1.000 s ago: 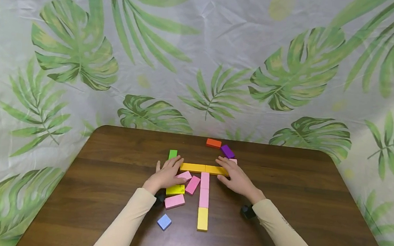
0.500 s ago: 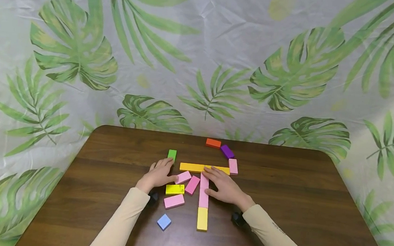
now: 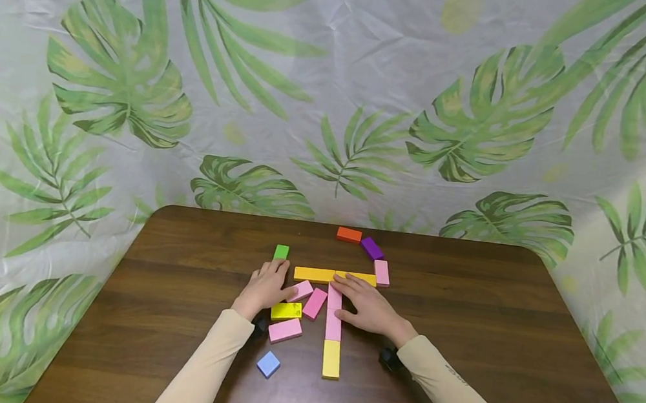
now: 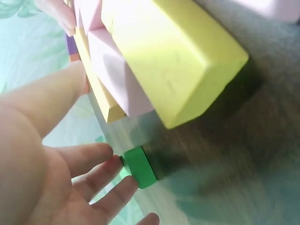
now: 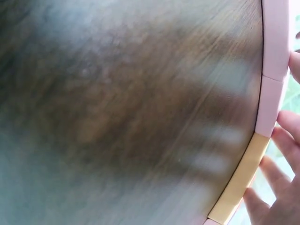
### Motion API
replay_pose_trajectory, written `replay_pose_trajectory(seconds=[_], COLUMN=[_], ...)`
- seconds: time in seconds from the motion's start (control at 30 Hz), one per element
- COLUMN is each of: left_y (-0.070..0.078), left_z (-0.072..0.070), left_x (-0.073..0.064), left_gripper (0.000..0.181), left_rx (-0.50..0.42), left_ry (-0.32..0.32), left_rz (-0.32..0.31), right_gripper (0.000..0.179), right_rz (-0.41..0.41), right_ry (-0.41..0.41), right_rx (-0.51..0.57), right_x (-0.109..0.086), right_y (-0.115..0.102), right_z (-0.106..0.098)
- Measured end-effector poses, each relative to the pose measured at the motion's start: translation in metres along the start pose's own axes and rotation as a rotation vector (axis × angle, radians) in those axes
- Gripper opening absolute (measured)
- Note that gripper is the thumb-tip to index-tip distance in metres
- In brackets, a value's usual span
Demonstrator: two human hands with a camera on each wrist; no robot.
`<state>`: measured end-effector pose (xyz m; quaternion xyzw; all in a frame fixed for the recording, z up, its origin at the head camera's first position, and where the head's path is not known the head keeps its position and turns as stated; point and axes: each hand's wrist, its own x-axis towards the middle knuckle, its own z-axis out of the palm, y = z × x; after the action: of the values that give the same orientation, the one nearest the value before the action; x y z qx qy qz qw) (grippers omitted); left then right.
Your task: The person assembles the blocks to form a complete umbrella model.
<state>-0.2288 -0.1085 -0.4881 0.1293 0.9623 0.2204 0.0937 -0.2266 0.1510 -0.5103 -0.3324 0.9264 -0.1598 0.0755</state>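
Observation:
My left hand (image 3: 264, 288) hovers at the left of a loose group of blocks, fingers spread. Its fingertips are close to a green block (image 3: 281, 252); whether they touch it I cannot tell. The thumb lies by a pink block (image 3: 299, 290). My right hand (image 3: 368, 308) lies with extended fingers over the joint of the orange row (image 3: 314, 275) and the pink column (image 3: 333, 326), which ends in a pale yellow block (image 3: 332, 360). In the right wrist view, its fingertips touch the edges of an orange block (image 5: 241, 180) and a pink block (image 5: 268, 105).
A bright yellow block (image 3: 286, 311), a darker pink block (image 3: 315, 304), another pink block (image 3: 285, 331) and a blue block (image 3: 268, 364) lie left of the column. A red block (image 3: 349, 234), a purple block (image 3: 372, 248) and a pink block (image 3: 381, 273) curve along the back right.
My right hand has shifted left from the orange row's right end onto its middle, uncovering the pink block there. My left hand has drawn slightly left, away from the row. The blocks look nearly unmoved.

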Motion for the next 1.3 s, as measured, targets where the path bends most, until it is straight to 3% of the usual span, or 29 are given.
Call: replay_pose_trajectory(seconds=[0.43, 0.67, 0.9, 1.3], left_y=[-0.011, -0.016, -0.009, 0.002], left_z=[-0.009, -0.008, -0.011, -0.011], left_x=[0.012, 0.021, 0.028, 0.051], left_gripper=[0.066, 0.070, 0.065, 0.066], left_rx=[-0.035, -0.033, -0.039, 0.076], left_ry=[-0.085, -0.074, -0.093, -0.113], left_rz=[0.036, 0.087, 0.043, 0.003], right_gripper=[0.066, 0.067, 0.067, 0.066], right_rz=[0.008, 0.019, 0.004, -0.007], right_ry=[-0.010, -0.014, -0.004, -0.001], right_rx=[-0.006, -0.007, -0.007, 0.018], right_x=[0.000, -0.001, 0.000, -0.001], right_y=[0.000, 0.000, 0.001, 0.000], right_z=[0.000, 0.001, 0.003, 0.001])
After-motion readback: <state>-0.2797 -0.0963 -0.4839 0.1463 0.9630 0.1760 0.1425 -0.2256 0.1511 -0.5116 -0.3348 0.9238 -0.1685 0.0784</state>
